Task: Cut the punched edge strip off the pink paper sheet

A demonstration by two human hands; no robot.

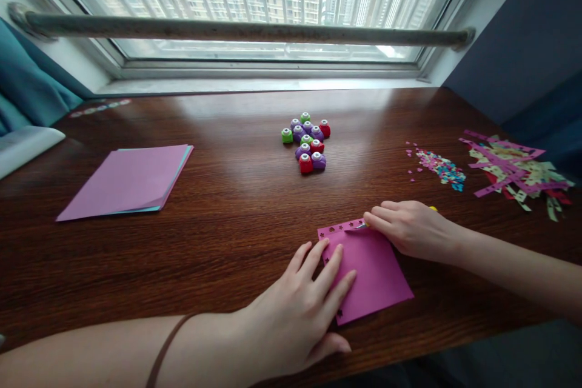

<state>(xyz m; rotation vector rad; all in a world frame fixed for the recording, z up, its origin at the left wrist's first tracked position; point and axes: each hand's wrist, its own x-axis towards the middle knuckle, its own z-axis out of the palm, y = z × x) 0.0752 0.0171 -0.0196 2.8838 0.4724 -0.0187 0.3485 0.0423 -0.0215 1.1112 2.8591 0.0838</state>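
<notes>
A dark wooden table point(227, 206) below a bright window point(254, 0) is seen from above. Near its front edge a magenta paper sheet point(373, 273) lies flat, its far edge lined with a row of small punched star holes. The sheet is pinned down by the left hand point(300, 309), whose fingers are spread open and pressed flat on the near left corner, apparently so the paper cannot slide. The right hand point(409, 230) is closed around a small tool point(362, 225), mostly hidden, with a metallic tip at the punched edge and a hint of yellow behind the knuckles; what kind of tool it is cannot be told. Farther back, at the centre, a cluster of small craft punches point(307, 140) in purple, red and green is grouped within reach. To the left a stack of pink paper point(130, 179) is kept ready. To the right, confetti-like punched bits point(439, 167) and a pile of cut paper strips point(516, 173) are set aside, well apart from the sheet.
</notes>
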